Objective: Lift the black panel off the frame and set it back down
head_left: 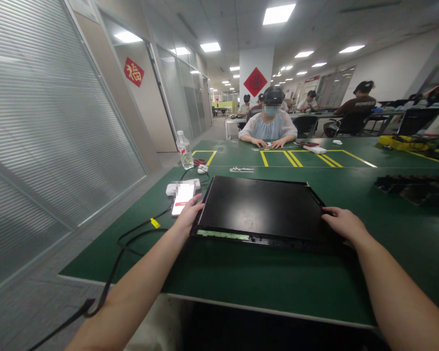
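A black flat display panel (259, 204) lies in front of me, with a dark frame around it and a pale green strip along its near edge. My left hand (190, 214) grips the panel's left edge, thumb on top. At the opposite edge, my right hand (344, 223) holds the panel with the thumb over the rim and the other fingers mostly hidden beneath. A small bit sticks up at the far right corner. Just beyond my left hand rests a phone (183, 199) with a lit screen, partly on a white object (171, 189).
A green table (278, 282) carries a water bottle (184, 150), red-handled scissors (200, 162), thin pale strips (241, 170) and a black cable (122, 241) at left. Dark ridged parts (413, 190) lie at right. A person (269, 124) sits opposite, hands on the table.
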Demonstrator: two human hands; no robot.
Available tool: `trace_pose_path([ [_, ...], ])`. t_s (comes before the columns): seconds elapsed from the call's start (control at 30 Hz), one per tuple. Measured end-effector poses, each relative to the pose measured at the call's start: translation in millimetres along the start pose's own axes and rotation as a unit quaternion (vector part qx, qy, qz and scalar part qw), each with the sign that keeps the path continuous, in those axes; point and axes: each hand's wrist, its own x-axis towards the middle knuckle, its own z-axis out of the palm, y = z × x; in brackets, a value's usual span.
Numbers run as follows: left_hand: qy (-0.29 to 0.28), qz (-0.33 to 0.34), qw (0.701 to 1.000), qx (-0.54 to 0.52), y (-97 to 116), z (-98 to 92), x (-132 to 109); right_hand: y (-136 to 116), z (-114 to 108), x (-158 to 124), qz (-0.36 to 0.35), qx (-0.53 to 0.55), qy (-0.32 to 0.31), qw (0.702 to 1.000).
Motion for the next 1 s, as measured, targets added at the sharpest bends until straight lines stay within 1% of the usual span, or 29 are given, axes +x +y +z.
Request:
trace_pose_path([
  [0.2, -0.027, -0.028, 0.999, 0.023, -2, -3.0, -1, -1, 0, 0, -0.001, -0.011, -0.009, 1.000],
  [0.33, -0.039, -0.025, 0.999, 0.015, -4, -4.4, 0, 2, 2, 5, -0.015, -0.028, 0.003, 0.999],
  [0.43, -0.054, -0.021, 0.998, 0.008, -4, -3.2, -2, 6, 4, 8, -0.008, -0.018, 0.001, 1.000],
  [0.63, -0.053, -0.007, 0.998, 0.022, -2, 1.5, -9, 8, 5, 10, -0.011, -0.009, 0.005, 1.000],
  [0.8, -0.045, 0.008, 0.999, 0.014, -2, 0.9, -8, 10, 7, 12, -0.014, -0.010, 0.005, 1.000],
  [0.87, -0.061, 0.024, 0.998, 0.017, -4, -1.0, -7, 10, 7, 12, -0.019, -0.010, 0.007, 1.000],
  [1.0, -0.120, 0.060, 0.990, 0.033, -8, -5.6, -7, 9, 6, 10, -0.018, -0.011, 0.008, 1.000],
])
